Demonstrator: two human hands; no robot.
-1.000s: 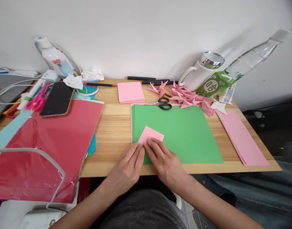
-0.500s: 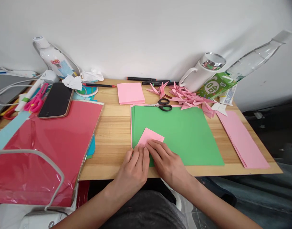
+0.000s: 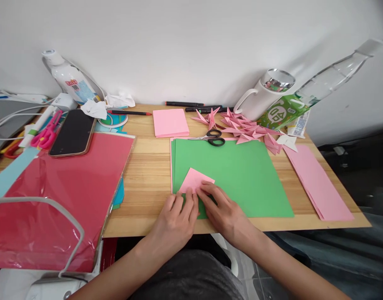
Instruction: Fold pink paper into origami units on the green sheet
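A small pink paper piece (image 3: 194, 180) lies on the near left corner of a green sheet (image 3: 241, 175). My left hand (image 3: 176, 221) rests its fingertips on the piece's near edge. My right hand (image 3: 224, 212) lies beside it, fingers pressing the same edge from the right. Both hands touch each other over the fold, and the near part of the paper is hidden under them.
Black-handled scissors (image 3: 214, 137), a pink paper stack (image 3: 170, 122) and several folded pink pieces (image 3: 244, 125) lie behind the green sheet. Pink strips (image 3: 316, 179) lie right, a red plastic folder (image 3: 60, 187) and phone (image 3: 71, 132) left. A white mug (image 3: 262, 98) stands at the back.
Both hands have slid forward over the pink piece, covering more of it. My left hand's fingers have moved right to meet the right hand.
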